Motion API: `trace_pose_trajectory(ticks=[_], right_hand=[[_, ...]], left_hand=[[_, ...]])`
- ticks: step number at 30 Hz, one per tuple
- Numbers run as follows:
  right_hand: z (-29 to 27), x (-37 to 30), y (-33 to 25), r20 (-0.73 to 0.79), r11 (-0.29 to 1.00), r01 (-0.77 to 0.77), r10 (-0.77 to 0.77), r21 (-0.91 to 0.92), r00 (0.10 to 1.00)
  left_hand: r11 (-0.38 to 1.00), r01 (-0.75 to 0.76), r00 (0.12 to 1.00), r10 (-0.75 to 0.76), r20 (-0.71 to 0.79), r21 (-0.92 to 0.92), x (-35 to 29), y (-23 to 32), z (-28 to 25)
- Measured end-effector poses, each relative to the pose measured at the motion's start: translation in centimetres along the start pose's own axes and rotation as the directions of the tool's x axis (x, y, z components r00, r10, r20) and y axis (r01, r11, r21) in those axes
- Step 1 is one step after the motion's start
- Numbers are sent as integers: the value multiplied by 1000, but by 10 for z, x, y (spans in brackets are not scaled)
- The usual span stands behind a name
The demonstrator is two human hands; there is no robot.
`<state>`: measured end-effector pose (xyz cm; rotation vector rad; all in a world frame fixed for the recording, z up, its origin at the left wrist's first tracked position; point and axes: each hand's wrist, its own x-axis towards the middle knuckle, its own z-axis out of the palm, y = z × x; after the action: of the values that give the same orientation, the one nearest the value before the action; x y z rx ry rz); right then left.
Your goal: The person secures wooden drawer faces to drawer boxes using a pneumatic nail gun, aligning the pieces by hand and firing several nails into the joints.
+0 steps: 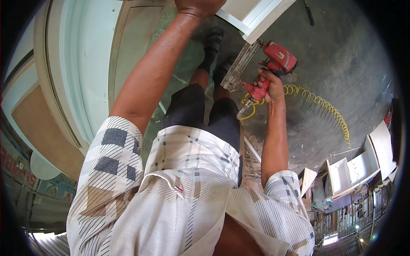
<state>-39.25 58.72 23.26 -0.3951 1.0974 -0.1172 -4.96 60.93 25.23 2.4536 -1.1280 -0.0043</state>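
Observation:
My right hand is wrapped round the grip of a red pneumatic nail gun. The gun's long metal magazine slants down to the left. Its nose end is close to the corner of a white-edged wooden panel; I cannot tell if they touch. At the top edge of the view, my left hand is beside that panel. Its fingers are cut off, so what they touch is hidden.
A yellow coiled air hose runs from the nail gun across the grey floor. A thin dark tool lies at the upper right. Pale door-like panels stand on my left. White box shelving is at the right.

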Motion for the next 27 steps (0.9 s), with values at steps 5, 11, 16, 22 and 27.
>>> trace_pose_trajectory(ticks=[5,11,16,22,27], right_hand=[[4,2,5,-11,999,-16,16,47,1000],[7,-2,7,-37,998,-55,55,7,998],[11,-5,6,-60,994,-98,95,-41,994],[17,-11,12,-51,996,-68,71,52,996],[24,-21,14,-55,994,-58,63,94,997]], left_hand=[[1000,0,1000,0,-3,-7,-2,0,-4],[998,8,1000,-10,-18,-65,-11,-5,-3],[1000,-15,991,11,-133,-28,-19,-11,-3],[999,17,997,-20,-71,-34,-20,-11,-5],[999,22,999,-24,-43,-32,-20,-17,1]])
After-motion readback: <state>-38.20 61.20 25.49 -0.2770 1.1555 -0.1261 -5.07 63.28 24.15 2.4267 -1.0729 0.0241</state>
